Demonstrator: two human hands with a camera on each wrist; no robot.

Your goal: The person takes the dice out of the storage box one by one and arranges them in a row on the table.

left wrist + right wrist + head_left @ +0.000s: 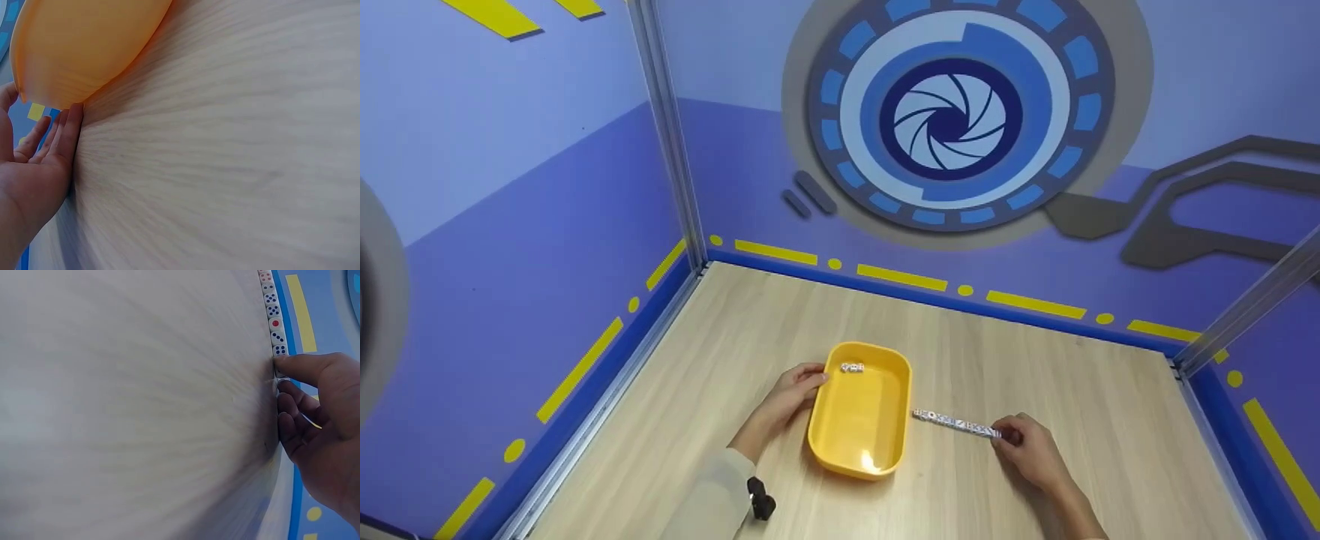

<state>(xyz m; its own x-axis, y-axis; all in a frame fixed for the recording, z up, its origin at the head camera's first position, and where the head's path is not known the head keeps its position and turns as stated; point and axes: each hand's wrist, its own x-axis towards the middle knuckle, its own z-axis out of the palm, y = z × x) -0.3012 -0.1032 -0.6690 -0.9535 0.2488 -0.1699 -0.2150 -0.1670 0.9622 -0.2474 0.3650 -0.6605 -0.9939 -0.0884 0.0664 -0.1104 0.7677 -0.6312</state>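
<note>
A yellow plastic tray (859, 427) lies on the table, with a few white dice (852, 367) inside near its far left corner. My left hand (791, 394) holds the tray's left side, thumb at the rim; the left wrist view shows the fingers of that hand (42, 163) against the outer wall. To the right of the tray, a straight row of white dice (956, 424) runs along the table. At the row's right end, my right hand (1031, 450) pinches the last die between thumb and fingers. Coloured pips show on the dice (274, 310) in the right wrist view.
The wooden table (765, 315) meets a purple-blue back wall (735, 165) and side panels with metal corner posts (667, 127). A small black clip-like object (761, 499) sits by the left sleeve (712, 495).
</note>
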